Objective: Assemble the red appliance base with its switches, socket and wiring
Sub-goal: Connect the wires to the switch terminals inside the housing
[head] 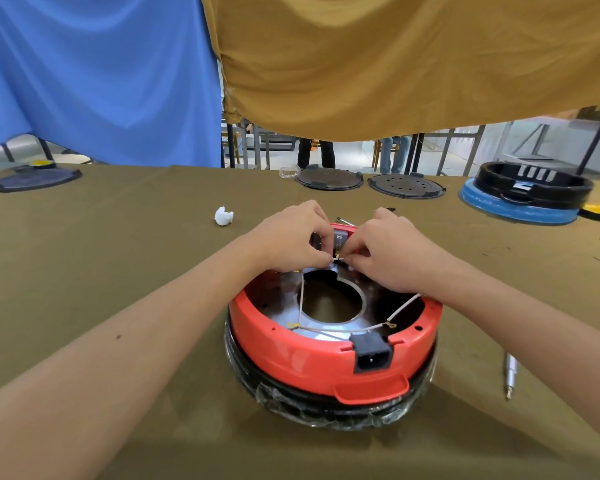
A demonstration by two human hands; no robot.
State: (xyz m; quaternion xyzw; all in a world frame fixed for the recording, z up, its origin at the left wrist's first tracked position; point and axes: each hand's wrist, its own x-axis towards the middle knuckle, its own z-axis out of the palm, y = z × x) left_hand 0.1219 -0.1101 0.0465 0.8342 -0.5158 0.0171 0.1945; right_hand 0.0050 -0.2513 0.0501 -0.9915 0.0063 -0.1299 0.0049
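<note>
The red appliance base (pixel 312 362) sits upside down on a plastic-wrapped black ring in the middle of the table. A black power socket (pixel 373 355) is fitted in its near wall. White wires (pixel 329 330) with yellow terminals run across its metal inner plate. At the far wall stands a grey switch block (pixel 340 239). My left hand (pixel 293 237) and my right hand (pixel 388 252) meet beside that block and both pinch a white wire end (pixel 338 259) between their fingertips.
A screwdriver (pixel 510 375) lies on the olive cloth right of the base. A crumpled white wad (pixel 223 216) lies at left. Dark round plates (pixel 328 178) (pixel 406 186) and a black ring on a blue base (pixel 520 197) line the far edge.
</note>
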